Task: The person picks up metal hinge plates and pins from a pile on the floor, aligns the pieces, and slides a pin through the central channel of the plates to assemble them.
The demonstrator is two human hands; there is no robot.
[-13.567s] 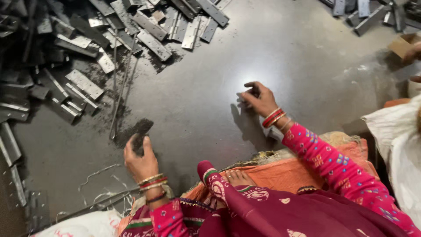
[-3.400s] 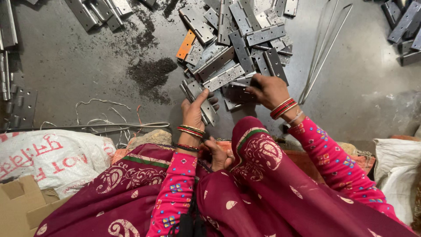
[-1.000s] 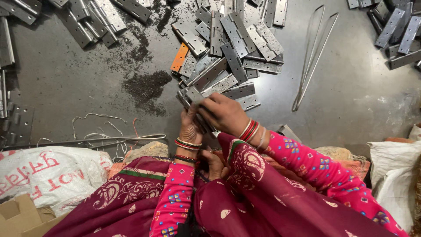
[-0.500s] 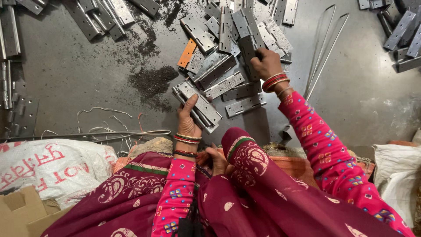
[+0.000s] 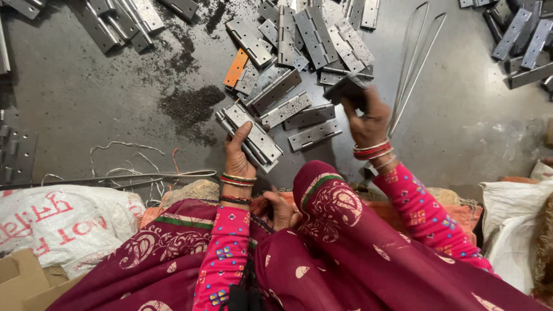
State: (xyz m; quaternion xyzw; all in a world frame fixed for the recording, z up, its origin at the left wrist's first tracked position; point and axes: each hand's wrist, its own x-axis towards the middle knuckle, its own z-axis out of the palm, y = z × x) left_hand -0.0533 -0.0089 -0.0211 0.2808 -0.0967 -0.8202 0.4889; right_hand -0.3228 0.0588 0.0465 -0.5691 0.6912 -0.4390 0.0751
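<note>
While both hands are full, this is how it stands from where I watch:

Left grip: the left hand (image 5: 239,154) is closed round a stack of hinges (image 5: 249,137), thumb on top, the stack slanting up toward 11 o'clock just above the floor.

Right grip: the right hand (image 5: 368,118) is lifted, fingers pinched on a single dark hinge (image 5: 347,87) at its 11 o'clock; how firmly it sits in the fingers I cannot tell.

Between the hands: loose flat hinges (image 5: 299,118) lie on the grey floor (image 5: 92,98), just beside the stack toward 2 o'clock.

Further out: a bigger heap of hinges (image 5: 311,34) at 12 o'clock, with one orange plate (image 5: 236,67) at its left edge; thin wire rods (image 5: 412,63) at 1 o'clock of the right hand; dark metal filings (image 5: 190,106) at 10 o'clock of the left hand.

Near edge: a printed white sack (image 5: 63,222) and cardboard (image 5: 26,285) at 8 o'clock.

Risk, stack: I judge the stack could fan out and slide, since only one hand steadies it and it slants.

Risk, single hinge: held by fingertips alone, it might swing open and nip a finger or drop onto the pile.

Risk, edges: bare skin against cut metal and filings could mean a scratch.
</note>
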